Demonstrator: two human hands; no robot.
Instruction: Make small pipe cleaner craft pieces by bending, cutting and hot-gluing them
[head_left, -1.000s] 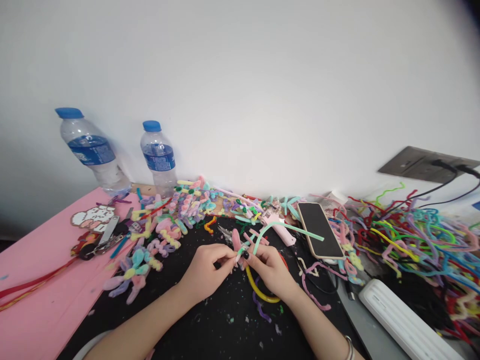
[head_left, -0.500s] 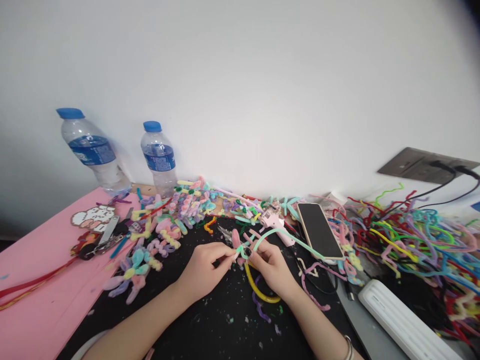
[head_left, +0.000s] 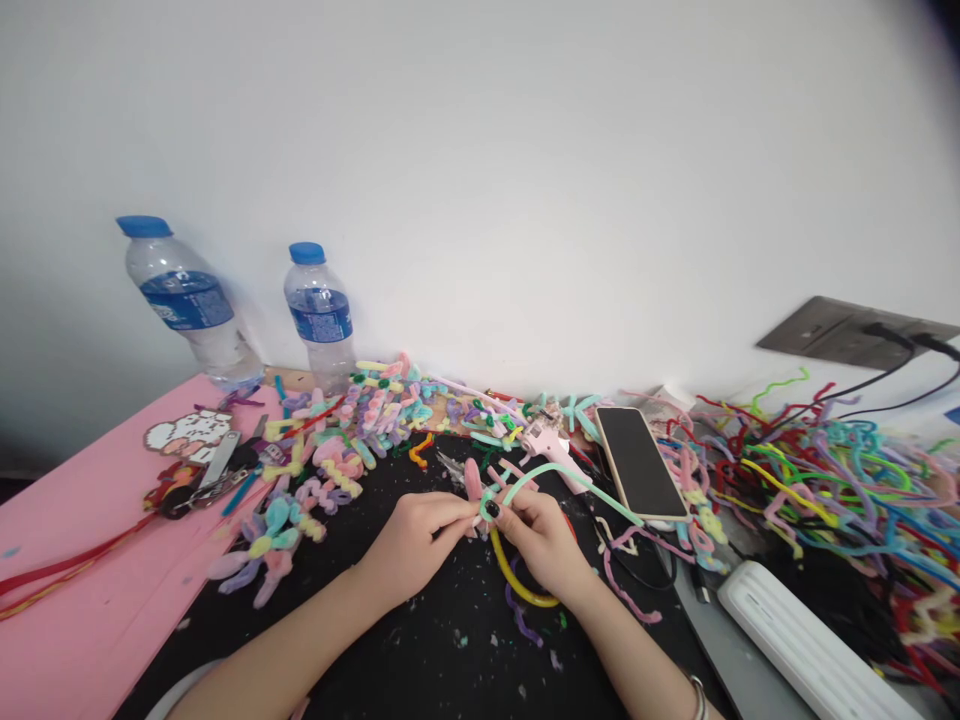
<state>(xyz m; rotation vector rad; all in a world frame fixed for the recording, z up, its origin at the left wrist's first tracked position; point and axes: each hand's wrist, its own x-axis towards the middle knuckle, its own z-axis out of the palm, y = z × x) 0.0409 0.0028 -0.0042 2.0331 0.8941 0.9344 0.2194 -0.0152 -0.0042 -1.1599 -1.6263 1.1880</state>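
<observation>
My left hand and my right hand meet over the black work surface, fingertips almost touching. Between them a mint green pipe cleaner forms a small loop, its long tail arching right toward the phone. My right thumb and fingers pinch it. The left fingertips are pressed together at the loop's left side, where the end is hidden. Right behind the fingertips stands a pink fuzzy piece; whether it joins the loop I cannot tell. A curved yellow stem hangs below my right hand.
A pink glue gun and a phone lie behind my right hand. Fuzzy shapes cover the left; tangled pipe cleaners and a white power strip are at right. Two bottles stand by the wall.
My left fingertips have moved slightly right, closer to the right ones. The mint green loop now sits rounder and tighter between the hands.
</observation>
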